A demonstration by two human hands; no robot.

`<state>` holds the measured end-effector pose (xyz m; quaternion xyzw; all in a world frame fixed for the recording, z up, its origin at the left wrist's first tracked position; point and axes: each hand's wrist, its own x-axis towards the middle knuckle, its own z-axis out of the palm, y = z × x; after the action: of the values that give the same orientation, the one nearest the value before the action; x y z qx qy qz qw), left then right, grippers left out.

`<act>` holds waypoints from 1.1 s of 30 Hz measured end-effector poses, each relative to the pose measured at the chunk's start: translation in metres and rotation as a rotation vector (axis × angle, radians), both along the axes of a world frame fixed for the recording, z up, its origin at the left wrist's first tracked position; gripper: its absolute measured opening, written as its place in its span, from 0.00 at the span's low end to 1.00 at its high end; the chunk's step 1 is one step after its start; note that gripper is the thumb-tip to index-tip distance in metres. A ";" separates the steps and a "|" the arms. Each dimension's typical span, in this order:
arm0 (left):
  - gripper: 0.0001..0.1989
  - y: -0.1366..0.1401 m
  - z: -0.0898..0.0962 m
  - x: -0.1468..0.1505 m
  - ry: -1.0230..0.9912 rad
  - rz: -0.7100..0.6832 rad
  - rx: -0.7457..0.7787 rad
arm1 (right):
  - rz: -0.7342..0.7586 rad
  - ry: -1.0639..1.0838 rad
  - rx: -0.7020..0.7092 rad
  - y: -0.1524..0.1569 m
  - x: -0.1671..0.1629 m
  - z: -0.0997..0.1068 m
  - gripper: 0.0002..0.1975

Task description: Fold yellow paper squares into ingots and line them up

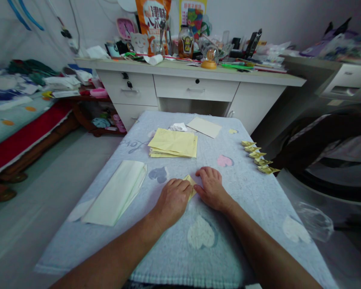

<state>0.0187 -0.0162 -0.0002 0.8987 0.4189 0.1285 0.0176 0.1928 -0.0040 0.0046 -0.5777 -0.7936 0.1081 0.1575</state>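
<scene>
Here, the left hand (175,196) curls over the folded yellow paper (191,181), holding it; the right hand (212,188), loosely spread, has its thumb beside it. The paper lies on the cloth-covered desk (165,257), nearer than the yellow stack (173,142).

Large white Chinese characters (155,15) on the orange plastic bag (153,26), small red ones (193,6) on the upright yellow-edged sheet (184,15), the black-and-gold label (187,41) on the brown glass jar (181,49) and grey cursive lettering (135,146) on the pale blue cloth (168,257) cannot be read surely.
</scene>
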 end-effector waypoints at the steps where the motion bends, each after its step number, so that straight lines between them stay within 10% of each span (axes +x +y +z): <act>1: 0.08 0.000 0.000 0.000 0.004 0.004 0.003 | -0.003 -0.014 0.008 -0.001 -0.001 0.000 0.15; 33: 0.07 -0.001 -0.009 -0.005 -0.020 -0.045 0.018 | 0.051 0.219 0.028 0.007 0.001 0.003 0.11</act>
<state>0.0141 -0.0171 -0.0091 0.9067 0.3971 0.1409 0.0169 0.1938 0.0030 0.0076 -0.5398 -0.7874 0.1634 0.2488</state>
